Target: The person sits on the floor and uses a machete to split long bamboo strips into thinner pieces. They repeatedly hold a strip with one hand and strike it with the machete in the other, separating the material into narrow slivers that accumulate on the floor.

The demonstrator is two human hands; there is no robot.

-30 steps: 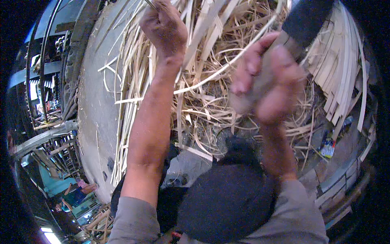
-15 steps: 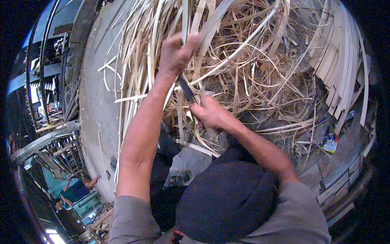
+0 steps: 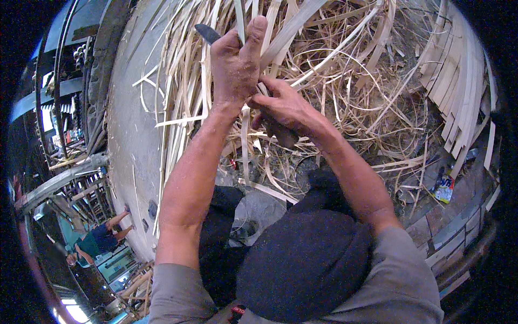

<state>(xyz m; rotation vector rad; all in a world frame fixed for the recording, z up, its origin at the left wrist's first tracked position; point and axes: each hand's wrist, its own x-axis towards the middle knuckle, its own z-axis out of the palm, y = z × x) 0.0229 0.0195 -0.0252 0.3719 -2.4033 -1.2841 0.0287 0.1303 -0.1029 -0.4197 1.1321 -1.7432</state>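
Now that my right hand [image 3: 283, 105] has moved up beside my left hand [image 3: 236, 65], the dark, flat-bladed knife [image 3: 206, 33] it grips juts out beyond, while the left pinches a pale, flat wooden strip [image 3: 239, 21]; they probably meet out of sight, placed for work.

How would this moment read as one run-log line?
left hand: pinching flat pale wooden strip | right hand: gripping narrow dark-bladed knife | beneath hands: tangled pale wooden shavings
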